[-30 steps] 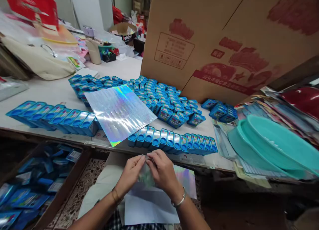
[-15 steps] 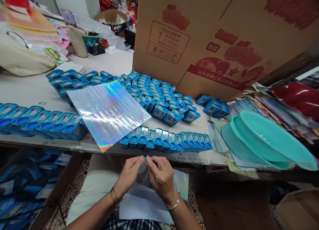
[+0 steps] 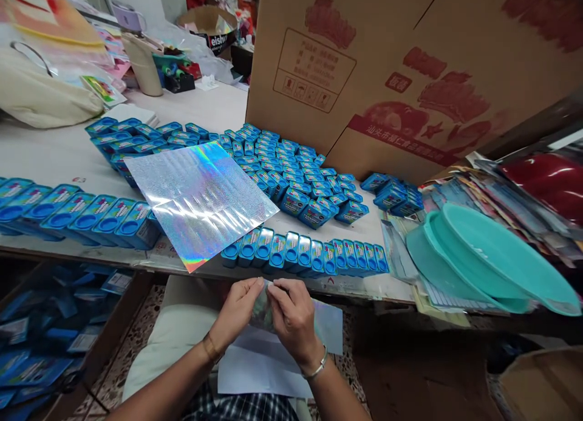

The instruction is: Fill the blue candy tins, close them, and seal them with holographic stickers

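My left hand (image 3: 237, 311) and my right hand (image 3: 291, 314) are close together just below the table edge, fingertips pinched on the top edge of a small holographic sticker sheet (image 3: 328, 327) held over my lap. White paper (image 3: 255, 372) lies under it on my lap. On the table above lies a larger holographic sheet (image 3: 200, 199), resting partly on rows of small blue boxes (image 3: 303, 254). Many more blue boxes (image 3: 282, 166) cover the table's middle.
A big cardboard carton (image 3: 410, 75) stands at the back right. Stacked teal plastic basins (image 3: 483, 263) sit on papers at the right. A brown box of blue packets (image 3: 54, 336) is on the floor at the left. Bags and clutter fill the far left.
The view has shifted slightly. Both hands stay pinched together on the small sheet's edge, a little higher in the frame than before.
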A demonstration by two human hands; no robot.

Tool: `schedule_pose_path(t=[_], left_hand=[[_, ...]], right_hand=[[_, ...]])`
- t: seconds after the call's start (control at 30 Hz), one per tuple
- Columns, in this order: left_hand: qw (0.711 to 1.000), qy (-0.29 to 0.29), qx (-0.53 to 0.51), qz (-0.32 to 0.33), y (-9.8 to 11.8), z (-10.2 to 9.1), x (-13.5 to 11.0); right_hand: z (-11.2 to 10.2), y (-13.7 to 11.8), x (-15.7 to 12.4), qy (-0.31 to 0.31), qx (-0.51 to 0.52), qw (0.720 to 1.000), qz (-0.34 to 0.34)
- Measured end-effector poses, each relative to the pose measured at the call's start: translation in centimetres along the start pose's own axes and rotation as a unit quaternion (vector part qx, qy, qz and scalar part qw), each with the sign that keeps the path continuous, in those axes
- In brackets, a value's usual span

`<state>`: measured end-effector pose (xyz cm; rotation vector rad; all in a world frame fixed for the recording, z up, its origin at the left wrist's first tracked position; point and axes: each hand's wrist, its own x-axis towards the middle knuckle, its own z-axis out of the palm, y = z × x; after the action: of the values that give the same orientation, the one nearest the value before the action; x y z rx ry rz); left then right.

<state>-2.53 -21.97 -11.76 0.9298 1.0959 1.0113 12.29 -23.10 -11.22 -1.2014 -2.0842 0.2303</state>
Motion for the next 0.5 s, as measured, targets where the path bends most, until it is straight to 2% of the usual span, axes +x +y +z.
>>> schedule_pose_path(t=[0.2,0.33,0.43,0.5], left_hand=[[1.0,-0.009,-0.004,0.0,-0.1,0.2,0.0],[1.0,0.002,0.0,0.007,-0.7,0.4,0.3],[1.0,0.003,-0.019,0.003,-1.9,0.4,1.1],[0.999,0.012,-0.036,-0.003,-2.8,0.3,1.4]], right_hand=[[-0.1,-0.2,0.4,0.007,0.046,0.997,0.056],[-0.5,-0.6,0.5,-0.002,0.02,0.999,0.039],[-1.7,-1.0,1.0,-0.011,0.033,0.999,0.029],[-3.1,-1.2,1.9,-0.035,0.071,0.995,0.057]])
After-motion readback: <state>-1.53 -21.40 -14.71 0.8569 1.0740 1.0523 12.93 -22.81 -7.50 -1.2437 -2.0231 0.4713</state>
